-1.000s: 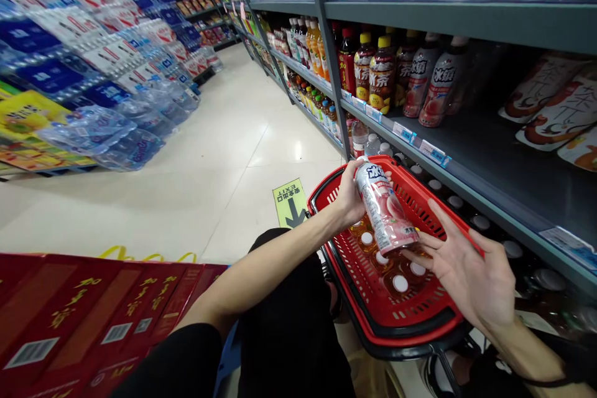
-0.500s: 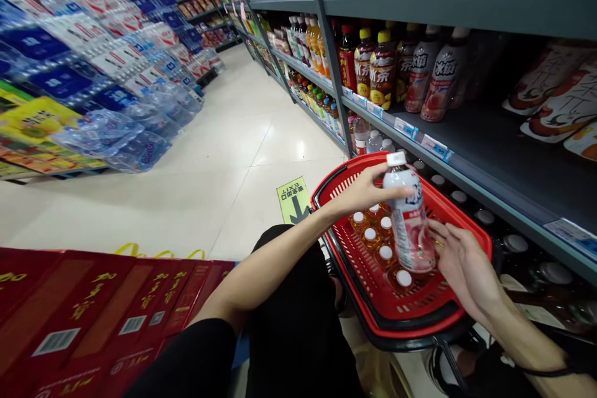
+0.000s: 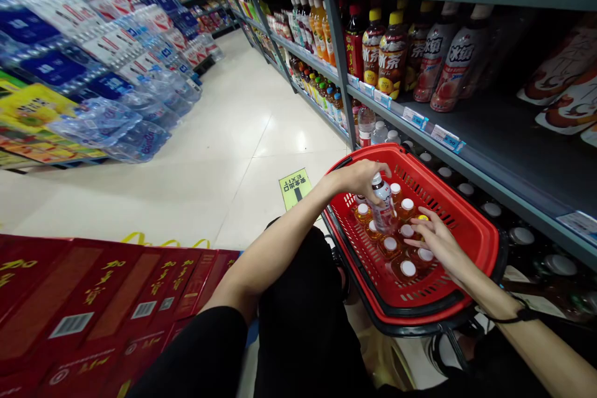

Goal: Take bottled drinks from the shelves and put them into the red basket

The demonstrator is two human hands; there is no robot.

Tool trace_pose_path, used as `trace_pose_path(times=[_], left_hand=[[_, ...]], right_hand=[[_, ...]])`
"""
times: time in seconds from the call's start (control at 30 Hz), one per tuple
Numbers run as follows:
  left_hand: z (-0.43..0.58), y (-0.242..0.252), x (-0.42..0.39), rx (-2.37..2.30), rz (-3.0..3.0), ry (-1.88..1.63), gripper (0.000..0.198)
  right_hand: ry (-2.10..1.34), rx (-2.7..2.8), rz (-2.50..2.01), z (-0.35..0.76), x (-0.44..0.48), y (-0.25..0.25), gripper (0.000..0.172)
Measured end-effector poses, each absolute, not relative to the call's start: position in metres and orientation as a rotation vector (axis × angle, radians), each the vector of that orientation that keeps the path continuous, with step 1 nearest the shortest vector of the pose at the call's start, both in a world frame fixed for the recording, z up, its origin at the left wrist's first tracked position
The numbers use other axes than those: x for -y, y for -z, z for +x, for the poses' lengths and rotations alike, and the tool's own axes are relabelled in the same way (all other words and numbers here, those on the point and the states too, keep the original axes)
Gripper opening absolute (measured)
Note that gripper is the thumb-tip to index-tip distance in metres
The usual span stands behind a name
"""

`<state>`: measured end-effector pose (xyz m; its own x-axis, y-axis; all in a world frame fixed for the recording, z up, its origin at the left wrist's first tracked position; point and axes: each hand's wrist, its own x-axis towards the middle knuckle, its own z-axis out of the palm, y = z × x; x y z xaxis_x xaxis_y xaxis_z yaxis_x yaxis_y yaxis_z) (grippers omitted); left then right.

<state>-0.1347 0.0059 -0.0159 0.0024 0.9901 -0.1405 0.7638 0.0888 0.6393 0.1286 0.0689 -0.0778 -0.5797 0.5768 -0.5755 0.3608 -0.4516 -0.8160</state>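
Note:
A red shopping basket (image 3: 471, 224) stands on the floor by the shelf, with several white-capped amber drink bottles (image 3: 408, 268) upright inside. My left hand (image 3: 361, 175) grips the top of a pink-labelled bottle (image 3: 383, 205) and holds it upright among the others in the basket. My right hand (image 3: 436, 237) reaches into the basket beside it, fingers spread and resting on the bottle caps, holding nothing.
A grey shelf unit (image 3: 489, 118) on the right carries tea and pink-labelled bottles. Red cartons (image 3: 93, 305) lie at the lower left. Stacked packs of water (image 3: 93, 74) line the far side of the aisle. A green exit arrow sticker (image 3: 295, 186) marks the floor.
The pink-labelled bottle went from tilted above the basket to upright, then down among the other bottles. My right hand left the bottle's base and now rests on the caps.

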Motion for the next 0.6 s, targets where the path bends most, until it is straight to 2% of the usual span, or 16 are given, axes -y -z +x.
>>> trace_pose_path(times=[0.1,0.2,0.3,0.47,0.6], left_hand=[[-0.151,0.021,-0.003,-1.981,1.634,-0.357,0.042],[-0.170,0.027,0.001,-2.155,1.431,-0.144,0.046],[-0.188,0.034,0.003,-2.223,1.318,-0.019,0.051],[-0.204,0.048,0.000,-2.277,1.264,0.147,0.044],[-0.205,0.066,-0.009,-2.301,1.252,0.283,0.060]], right_hand=[[-2.226,1.567,-1.234,0.131,-0.070,0.064,0.058],[-2.215,1.626,-1.182,0.134,-0.072,0.061,0.050],[-2.186,1.632,-1.174,0.135,-0.073,0.070,0.051],[-2.141,1.649,-1.211,0.135,-0.073,0.081,0.047],[-2.129,1.665,-1.231,0.133,-0.074,0.077,0.046]])
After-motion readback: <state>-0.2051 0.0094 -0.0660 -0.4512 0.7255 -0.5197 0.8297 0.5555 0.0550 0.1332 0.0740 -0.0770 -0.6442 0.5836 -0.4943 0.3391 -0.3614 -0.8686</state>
